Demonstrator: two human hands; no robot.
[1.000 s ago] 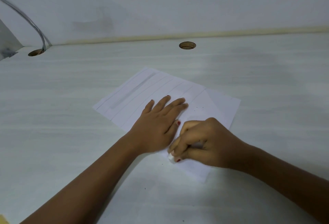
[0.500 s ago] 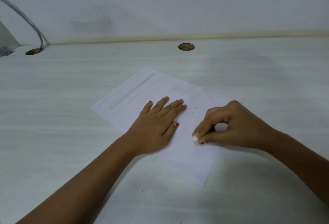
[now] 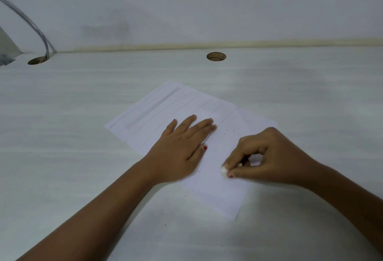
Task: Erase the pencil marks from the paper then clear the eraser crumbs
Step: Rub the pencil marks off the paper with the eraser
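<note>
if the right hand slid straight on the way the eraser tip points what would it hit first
Probably the left hand, lying flat on the paper: the eraser pinched in the right hand points at its thumb-side heel, with only bare paper between.

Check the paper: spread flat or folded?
Spread flat: the paper lies open on the desk, the left hand pressing it with straight fingers.

This is looking like an office or study workstation. A pale wood-grain tabletop (image 3: 83, 115) is running back to a plain white wall (image 3: 228, 1), a beige strip (image 3: 248, 43) sealing the join. A round cable hole (image 3: 216, 56) is sitting open near the back; a second hole (image 3: 37, 61) is taking grey cables (image 3: 39, 30). Lined paper (image 3: 165, 105) is lying on top.
</note>
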